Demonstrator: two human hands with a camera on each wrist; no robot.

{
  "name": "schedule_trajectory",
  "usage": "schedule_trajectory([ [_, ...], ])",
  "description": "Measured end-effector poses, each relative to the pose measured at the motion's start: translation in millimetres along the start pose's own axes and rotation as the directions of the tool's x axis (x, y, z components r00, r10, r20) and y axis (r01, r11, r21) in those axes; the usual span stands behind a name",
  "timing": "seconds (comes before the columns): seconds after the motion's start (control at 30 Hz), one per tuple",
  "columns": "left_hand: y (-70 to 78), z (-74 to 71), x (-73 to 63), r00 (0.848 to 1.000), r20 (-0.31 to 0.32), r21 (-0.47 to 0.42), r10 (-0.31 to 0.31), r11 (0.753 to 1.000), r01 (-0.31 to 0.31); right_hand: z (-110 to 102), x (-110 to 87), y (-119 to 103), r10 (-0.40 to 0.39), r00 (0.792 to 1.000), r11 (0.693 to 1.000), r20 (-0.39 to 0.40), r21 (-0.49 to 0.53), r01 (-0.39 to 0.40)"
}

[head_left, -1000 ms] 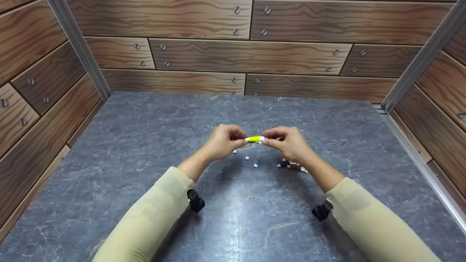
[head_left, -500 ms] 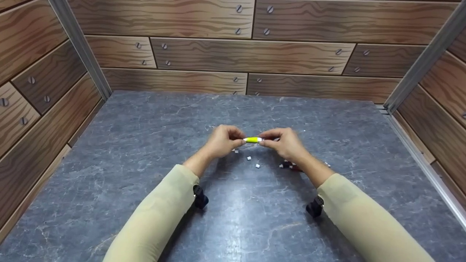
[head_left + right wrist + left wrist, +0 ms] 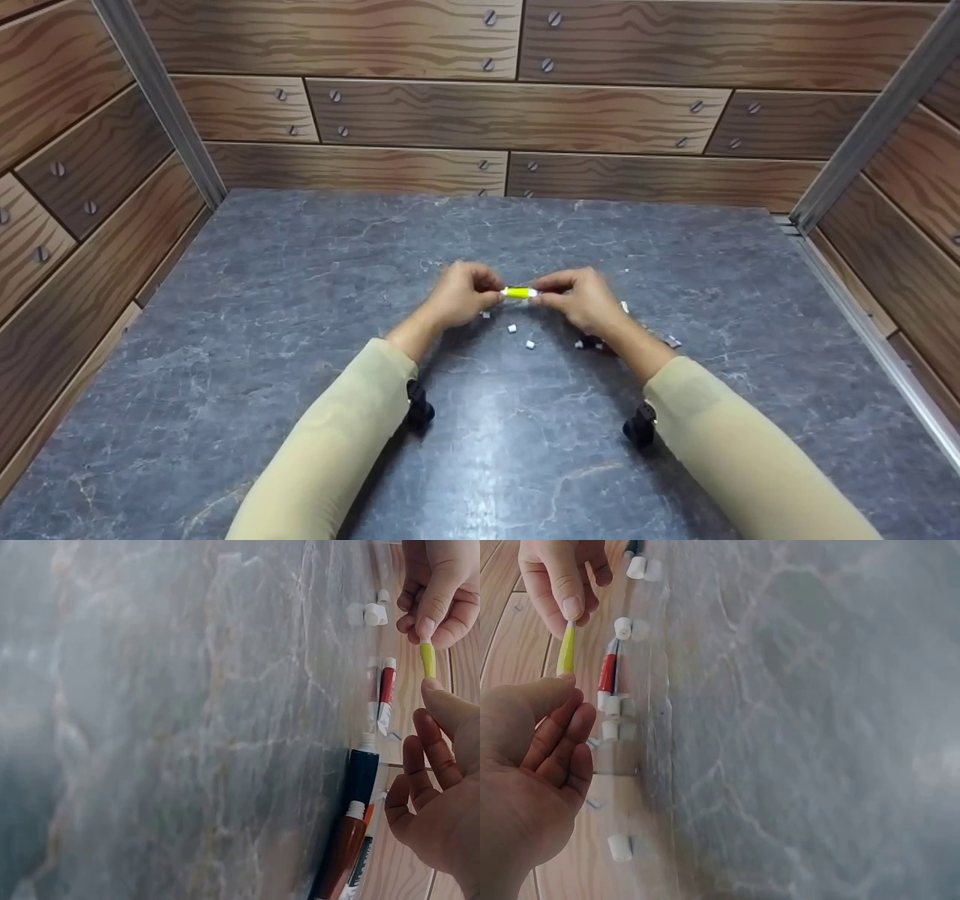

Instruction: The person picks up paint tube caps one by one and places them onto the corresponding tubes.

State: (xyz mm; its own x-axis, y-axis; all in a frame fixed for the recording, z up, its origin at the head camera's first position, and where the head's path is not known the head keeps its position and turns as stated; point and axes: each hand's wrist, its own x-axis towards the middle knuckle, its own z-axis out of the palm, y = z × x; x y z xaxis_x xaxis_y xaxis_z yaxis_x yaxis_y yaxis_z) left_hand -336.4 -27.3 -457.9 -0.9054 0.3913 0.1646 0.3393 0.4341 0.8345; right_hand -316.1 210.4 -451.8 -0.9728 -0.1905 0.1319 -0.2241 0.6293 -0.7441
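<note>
A small yellow paint tube (image 3: 517, 292) with white ends is held above the table, between the hands. My left hand (image 3: 459, 294) pinches its left end with thumb and forefinger. At the right end, the thumb and fingers of my right hand (image 3: 586, 301) pinch it. Both wrist views show the yellow tube (image 3: 567, 652) stretched from one hand to the other. What the fingertips cover at each end is hidden. A red paint tube (image 3: 387, 686) lies on the table beyond the hands, mostly blocked in the head view.
Several small white caps (image 3: 512, 328) are scattered on the grey marbled table (image 3: 480, 450). A dark blue tube (image 3: 362, 776) and a brown tube (image 3: 341, 855) lie by the right forearm. Wood-patterned walls (image 3: 420, 112) with metal corner posts (image 3: 161, 105) enclose the table's back and sides.
Both hands and the yellow tube have shifted slightly left and toward the person. The right forearm has swung inward, covering more of the dark tubes. Both hands keep their pinch.
</note>
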Motion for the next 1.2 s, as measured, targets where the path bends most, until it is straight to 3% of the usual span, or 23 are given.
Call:
schedule_trajectory([
  [0.6, -8.1, 5.0, 2.0, 0.999, 0.02, 0.059, -0.047, 0.997, 0.046, 7.0, 1.1, 2.5, 0.011, 0.999, 0.999, 0.034, -0.051, -0.01],
  [1.2, -8.8, 7.6, 4.6, 0.999, 0.015, 0.099, -0.036, 0.995, 0.035, 6.9, 5.8, 5.6, 0.066, 0.996, 0.993, 0.063, -0.101, -0.059],
])
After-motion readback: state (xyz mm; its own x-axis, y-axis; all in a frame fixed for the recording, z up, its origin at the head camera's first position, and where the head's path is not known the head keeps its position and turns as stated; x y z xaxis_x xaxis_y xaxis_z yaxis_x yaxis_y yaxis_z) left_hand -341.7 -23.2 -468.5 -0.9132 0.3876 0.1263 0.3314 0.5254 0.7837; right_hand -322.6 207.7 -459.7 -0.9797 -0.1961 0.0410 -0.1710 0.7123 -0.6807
